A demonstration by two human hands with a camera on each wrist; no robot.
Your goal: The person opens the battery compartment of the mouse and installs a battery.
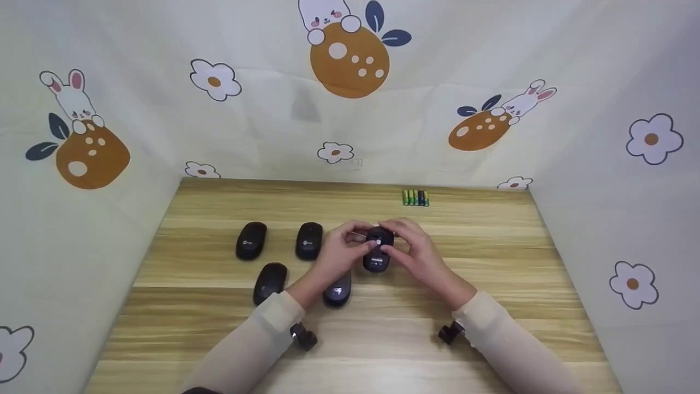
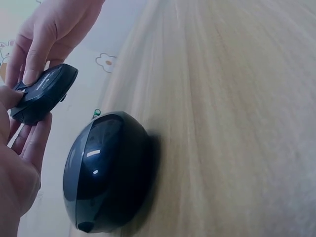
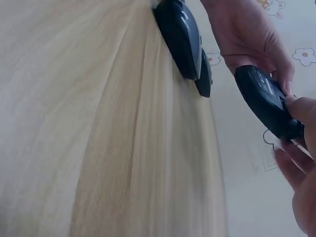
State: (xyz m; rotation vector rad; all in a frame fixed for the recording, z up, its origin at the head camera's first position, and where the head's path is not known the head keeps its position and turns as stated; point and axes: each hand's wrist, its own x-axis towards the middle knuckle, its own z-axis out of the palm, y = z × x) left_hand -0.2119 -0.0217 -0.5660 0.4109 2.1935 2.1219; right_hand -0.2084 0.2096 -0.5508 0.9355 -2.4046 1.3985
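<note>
Both hands hold a black computer mouse (image 1: 377, 264) above the wooden table, its underside with a printed label turned up. The left hand (image 1: 343, 250) grips it from the left, thumb on the underside and fingers beneath. From the other side the right hand (image 1: 415, 249) grips it, its thumb also on the underside. A small white spot shows near the thumbs. In the left wrist view the held mouse (image 2: 49, 94) is tilted, clear of the tabletop. The right wrist view shows the same mouse (image 3: 261, 98) between the fingers of both hands.
Black mice lie on the table (image 1: 492, 328): one at far left (image 1: 251, 241), one at middle back (image 1: 309, 241), one at front left (image 1: 270, 282), one under the left forearm (image 1: 337, 290). Several green and dark batteries (image 1: 415, 198) stand in a row near the back edge. Patterned cloth (image 1: 262, 131) surrounds the table.
</note>
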